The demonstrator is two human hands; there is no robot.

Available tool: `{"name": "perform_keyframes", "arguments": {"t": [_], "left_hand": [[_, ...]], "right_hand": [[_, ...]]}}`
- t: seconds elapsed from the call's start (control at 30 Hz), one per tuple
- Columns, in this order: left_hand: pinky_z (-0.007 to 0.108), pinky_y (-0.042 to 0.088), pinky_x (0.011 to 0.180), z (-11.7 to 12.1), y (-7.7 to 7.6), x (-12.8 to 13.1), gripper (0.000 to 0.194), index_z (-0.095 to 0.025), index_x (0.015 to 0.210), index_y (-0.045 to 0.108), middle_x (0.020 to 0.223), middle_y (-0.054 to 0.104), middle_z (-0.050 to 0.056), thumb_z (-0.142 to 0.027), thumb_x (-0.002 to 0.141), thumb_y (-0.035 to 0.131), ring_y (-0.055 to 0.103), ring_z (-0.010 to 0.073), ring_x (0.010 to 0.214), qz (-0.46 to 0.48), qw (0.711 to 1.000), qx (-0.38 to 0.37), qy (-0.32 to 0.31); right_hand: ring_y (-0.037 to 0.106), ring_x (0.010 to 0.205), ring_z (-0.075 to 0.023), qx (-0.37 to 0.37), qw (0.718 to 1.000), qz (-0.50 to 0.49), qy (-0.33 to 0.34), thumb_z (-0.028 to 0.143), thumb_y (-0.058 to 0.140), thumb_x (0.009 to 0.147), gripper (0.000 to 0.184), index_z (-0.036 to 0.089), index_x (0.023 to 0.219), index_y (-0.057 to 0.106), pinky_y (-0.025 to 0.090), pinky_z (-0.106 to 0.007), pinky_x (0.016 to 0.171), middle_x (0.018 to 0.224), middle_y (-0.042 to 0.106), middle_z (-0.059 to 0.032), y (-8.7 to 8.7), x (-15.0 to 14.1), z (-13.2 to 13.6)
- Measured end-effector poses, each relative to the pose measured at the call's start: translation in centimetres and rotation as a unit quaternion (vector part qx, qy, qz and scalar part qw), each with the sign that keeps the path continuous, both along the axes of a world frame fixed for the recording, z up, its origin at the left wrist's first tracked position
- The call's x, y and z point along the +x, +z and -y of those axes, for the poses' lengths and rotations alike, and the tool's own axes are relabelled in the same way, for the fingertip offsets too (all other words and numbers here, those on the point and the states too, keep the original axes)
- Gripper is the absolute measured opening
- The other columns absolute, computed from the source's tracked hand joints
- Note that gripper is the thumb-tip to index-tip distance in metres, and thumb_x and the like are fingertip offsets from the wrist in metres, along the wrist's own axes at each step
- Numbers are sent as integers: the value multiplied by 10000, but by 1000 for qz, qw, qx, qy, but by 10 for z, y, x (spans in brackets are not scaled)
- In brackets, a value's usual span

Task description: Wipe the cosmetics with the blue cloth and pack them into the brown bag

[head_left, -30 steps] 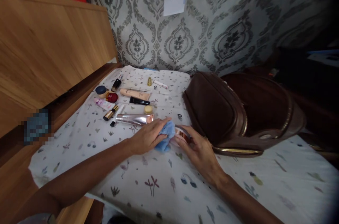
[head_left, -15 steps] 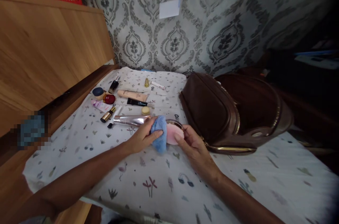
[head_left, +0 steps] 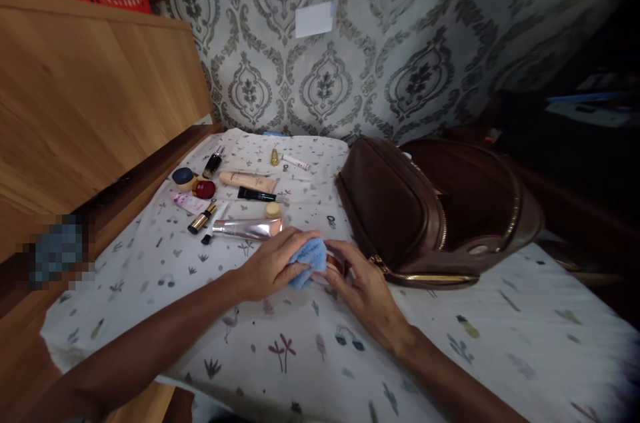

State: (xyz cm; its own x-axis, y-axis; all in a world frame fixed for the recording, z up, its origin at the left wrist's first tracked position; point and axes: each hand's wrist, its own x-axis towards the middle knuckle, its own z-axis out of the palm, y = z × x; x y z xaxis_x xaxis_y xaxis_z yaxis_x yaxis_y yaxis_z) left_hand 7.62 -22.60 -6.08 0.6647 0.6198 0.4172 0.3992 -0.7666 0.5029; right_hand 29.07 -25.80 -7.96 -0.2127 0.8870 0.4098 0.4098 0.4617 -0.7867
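Note:
My left hand [head_left: 273, 263] is closed on a small blue cloth [head_left: 307, 260] and presses it onto a round pink compact [head_left: 336, 265]. My right hand [head_left: 361, 286] grips that compact from the right, fingers curled round its edge. Most of the compact is hidden under the cloth and fingers. Both hands rest low over the patterned white sheet [head_left: 300, 343], just left of a brown leather bag [head_left: 400, 210].
Several cosmetics lie in a cluster behind my left hand: a silver tube [head_left: 247, 228], a beige tube [head_left: 247, 180], a black tube [head_left: 257, 194], a red pot [head_left: 203, 189], a blue jar [head_left: 183, 175]. A wooden board [head_left: 90, 90] stands at the left. Patterned wallpaper backs the bed.
The compact's pink face showed beside the cloth half a second ago; now the cloth covers it again. Both hands have stayed at the same place, rubbing.

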Motion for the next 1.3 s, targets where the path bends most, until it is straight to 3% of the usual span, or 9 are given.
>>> {"name": "perform_keyframes", "arguments": {"t": [0.17,0.33,0.47,0.6,0.73,0.83,0.97,1.17,1.3], "left_hand": [[478,292,1209,-1,-5,-1,465,-210,1472,353,1338,583,118,-372,1037,391,549,248,1258,1,999,-3,38],[474,392,1130,-5,-9,-1,493,-172,1438,395,1354,575,150,-399,1005,464,537,289,1258,66,993,-58,80],[439,436,1079,-7,-11,2,458,-165,1386,448,1276,609,126,-396,993,487,571,264,1170,110,984,-110,87],[404,444,1064,-7,-10,2,412,-174,1315,528,1282,614,107,-404,973,522,571,266,1191,126,977,-148,85],[399,406,1106,-7,-4,-1,425,-159,1345,507,1324,613,114,-349,965,523,557,266,1237,100,986,-114,70],[420,380,1132,-5,0,-3,434,-169,1381,475,1286,636,108,-320,975,509,594,251,1185,65,994,-70,48],[463,284,1199,-3,0,-2,422,-176,1395,449,1261,650,110,-332,1004,465,624,246,1156,44,998,-34,28],[452,354,1163,-2,-1,-2,443,-170,1420,426,1316,616,131,-333,1008,448,585,268,1220,53,997,-46,45],[514,292,1196,-1,-4,-1,593,-185,1485,354,1417,538,157,-428,974,530,506,313,1318,53,996,-55,47]], "right_hand": [[635,831,-182,-57,994,-95,-7,459,604,925,283,207,1052,630,537,-291,754,926,677,-44,3,-2,-3],[591,813,-150,-122,963,-241,6,525,674,877,344,222,999,567,506,-255,742,879,633,-11,1,-2,-6],[580,842,-154,-174,939,-296,38,554,692,853,385,228,1002,550,493,-268,772,924,635,-17,1,-5,-5],[559,774,-148,-171,951,-252,54,552,694,847,374,219,935,550,473,-258,709,833,594,4,5,-7,-5],[535,707,-148,-125,985,-119,28,544,641,877,352,204,850,553,446,-265,650,778,578,1,8,-3,-4],[552,714,-155,-119,991,-61,12,528,611,898,347,190,978,607,447,-275,646,840,628,-20,6,-1,-3],[619,909,-193,-130,985,-106,41,510,604,910,397,196,1155,597,501,-297,766,1041,673,-63,2,-2,-3],[603,760,-163,-241,929,-278,40,580,729,801,447,197,998,608,521,-251,593,867,657,-27,7,-6,-4],[617,812,-154,-316,851,-416,55,515,808,755,420,199,978,646,559,-283,721,914,668,-22,12,-9,-2]]}}
